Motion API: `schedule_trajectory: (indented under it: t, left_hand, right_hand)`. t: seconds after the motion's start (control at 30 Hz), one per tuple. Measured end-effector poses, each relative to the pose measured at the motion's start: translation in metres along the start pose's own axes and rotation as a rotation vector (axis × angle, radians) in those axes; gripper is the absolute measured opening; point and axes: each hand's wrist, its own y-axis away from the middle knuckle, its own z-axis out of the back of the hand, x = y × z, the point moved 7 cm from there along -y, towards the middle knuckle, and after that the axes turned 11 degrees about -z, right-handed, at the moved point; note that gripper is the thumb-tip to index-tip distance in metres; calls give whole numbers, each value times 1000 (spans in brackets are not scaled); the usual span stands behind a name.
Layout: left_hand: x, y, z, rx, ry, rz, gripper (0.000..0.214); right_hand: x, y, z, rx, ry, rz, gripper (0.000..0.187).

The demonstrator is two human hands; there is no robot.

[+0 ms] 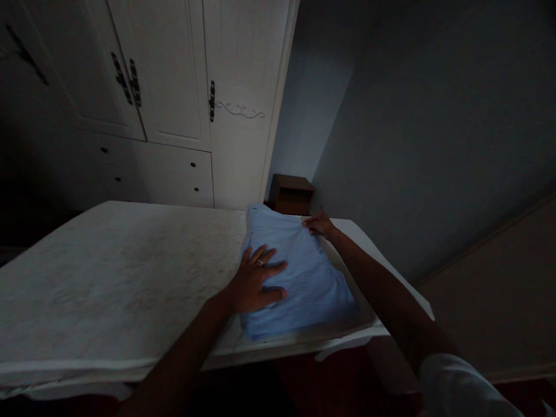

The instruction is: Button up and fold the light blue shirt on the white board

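Dim rm: white wardrobe (pixel 243 162) across the back w/ 4 dark handles (pixel 212 101) and 4 small knobs (pixel 193 164) visible, plain grey wall (pixel 434 127) on the R, 1 low brown cabinet (pixel 295 182) in the corner betw. them. White, mottled bench (pixel 130 278) in front, dark red floor (pixel 321 376) showing below its near edge.

L forearm (pixel 195 341) comes up from bottom centre-L, angled fwd and to the R; left hand (pixel 252 286) lies palm down, approx. flat on the L side of the blue cloth (pixel 299 266). Its fingers (pixel 275 270) are spread, thumb out toward the cloth's middle, 1 ring (pixel 260 262) on it. R forearm (pixel 386 284) reaches in from lower R, pale sleeve (pixel 460 385) pushed back near the elbow, passing over the R end of the bench; right hand (pixel 320 225) is at the cloth's far R corner, thumb + index pinching the edge there, small creases running from the grip. Other R fingers curl, detail too dark to tell.

Cloth is on the R part of the bench, long axis running near-to-far, far end leaning a bit L. Narrower far end is at the bench's back edge, wider end close to the front edge.

Count: 1 cloth, 1 bench, 2 hands, 1 cabinet.
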Motion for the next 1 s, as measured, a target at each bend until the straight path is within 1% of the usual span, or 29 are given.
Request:
schedule_trajectory:
  t: [0.1,0.2,0.3,0.33,0.4,0.47,0.5,0.53,0.6,0.7,0.83,1.0]
  left_hand:
    - [0,0,0,11,1,10,66]
    - [-1,0,1,11,-8,24,64]
    - [-1,0,1,-6,-17,34,59]
    - [-1,0,1,-11,-18,34,57]
    - [0,0,0,-17,-22,29,55]
    - [1,0,-1,-26,-37,21,54]
    - [1,0,-1,-30,-49,20,54]
    - [1,0,-1,-31,-62,19,55]
    - [1,0,-1,-27,-85,25,55]
    - [1,0,-2,-22,-106,33,49]
    - [1,0,-2,-47,-131,2,43]
    - [4,0,-7,-20,-218,-3,47]
  right_hand:
    - [-5,-1,0,-18,59,-37,14]
    - [4,1,3,-82,123,-6,8]
    - [20,18,6,-154,165,95,24]
    - [25,28,4,-160,175,147,30]
    - [34,55,-5,-131,214,312,42]
    - [39,91,-23,-42,309,576,54]
    - [36,109,-31,12,350,677,59]
    - [30,123,-38,62,386,735,64]
    - [12,138,-44,119,441,743,71]
    - [-10,143,-39,110,526,678,76]
    - [-26,144,-28,100,644,646,80]
    - [-42,153,-16,131,671,590,78]
